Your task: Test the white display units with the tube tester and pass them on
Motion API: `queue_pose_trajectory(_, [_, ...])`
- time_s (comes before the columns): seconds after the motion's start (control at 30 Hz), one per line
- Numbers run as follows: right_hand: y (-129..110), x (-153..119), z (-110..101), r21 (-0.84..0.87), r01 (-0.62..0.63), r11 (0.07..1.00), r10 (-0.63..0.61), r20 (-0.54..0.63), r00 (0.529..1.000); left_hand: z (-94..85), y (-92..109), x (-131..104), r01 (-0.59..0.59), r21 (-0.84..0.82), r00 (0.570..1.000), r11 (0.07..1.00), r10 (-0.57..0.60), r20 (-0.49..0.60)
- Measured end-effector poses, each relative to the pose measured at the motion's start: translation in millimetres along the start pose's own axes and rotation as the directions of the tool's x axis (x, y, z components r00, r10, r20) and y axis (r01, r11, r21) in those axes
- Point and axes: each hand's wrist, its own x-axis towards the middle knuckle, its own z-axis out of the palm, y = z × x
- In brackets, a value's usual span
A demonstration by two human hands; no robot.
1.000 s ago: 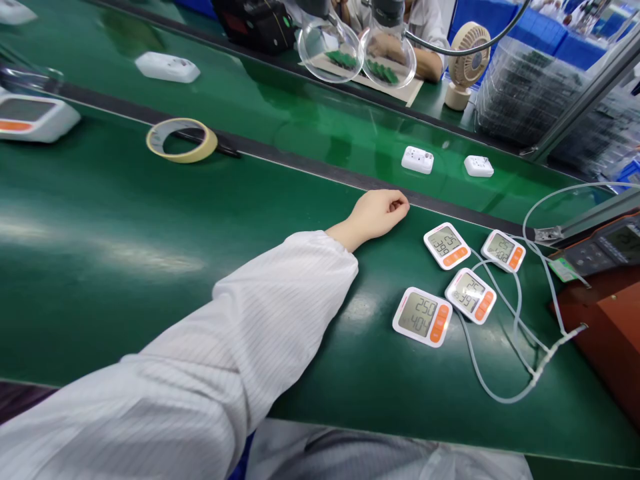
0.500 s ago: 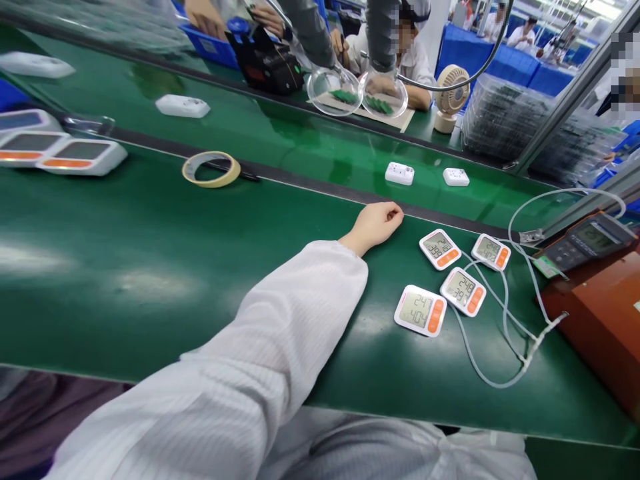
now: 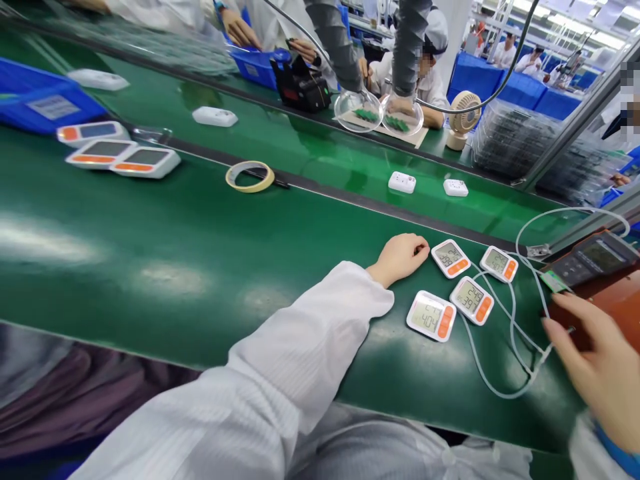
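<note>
My left hand (image 3: 403,259) rests on the green bench, its fingers curled into a loose fist with nothing visible inside. Just right of its fingertips lies a white digital monitor (image 3: 451,259) with orange buttons and a lit display. Three similar units lie close by: a far-right monitor (image 3: 499,264), a middle monitor (image 3: 473,301) and a near monitor (image 3: 431,316). Thin grey tubes (image 3: 471,360) run from the group to a joint at the right. My right hand (image 3: 597,363), thumb and forefinger apart, hovers near that joint, in front of an orange box (image 3: 620,290); its other fingers are partly hidden.
A handheld meter (image 3: 595,257) rests on the orange box. Leftward are a tape roll (image 3: 250,188), several larger monitors (image 3: 145,162) and a blue bin (image 3: 45,97). White housings (image 3: 402,182) lie on the strip beyond the dark rail. Co-workers sit across, behind two hoses (image 3: 345,60).
My right hand has come into view at the right. My left hand has moved nearer the monitors and slightly towards me, still curled. The view has swung left, showing the blue bin.
</note>
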Motion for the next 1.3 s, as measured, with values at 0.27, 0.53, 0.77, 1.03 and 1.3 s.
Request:
queue_pose_trajectory(0.27, [-80, 106, 115, -0.008, 0.224, 0.975, -0.199, 0.429, 0.881, -2.9, 3, -1, -0.093, 0.052, 0.994, 0.994, 0.09, 0.06])
queue_pose_trajectory(0.53, [-53, 105, 142, 0.081, 0.061, 0.995, -0.086, 0.356, 0.93, -0.3, 14, -3, -0.117, -0.064, 0.984, 0.991, 0.124, 0.125])
queue_pose_trajectory(0.77, [-46, 114, 140, 0.487, -0.357, 0.797, 0.13, 0.439, 0.889, -0.2, 38, -15, 0.145, -0.521, 0.966, 0.841, -0.007, 0.257])
queue_pose_trajectory(1.03, [-47, 119, 122, 0.697, -0.537, 0.475, 0.049, 0.589, 0.807, 4.9, 31, -12, 0.301, -0.892, 0.95, 0.337, -0.025, 0.312])
queue_pose_trajectory(1.3, [-40, 123, 111, 0.723, -0.429, 0.541, -0.226, 0.617, 0.754, 3.6, 28, -8, 0.373, -0.916, 0.926, 0.15, 0.001, 0.377])
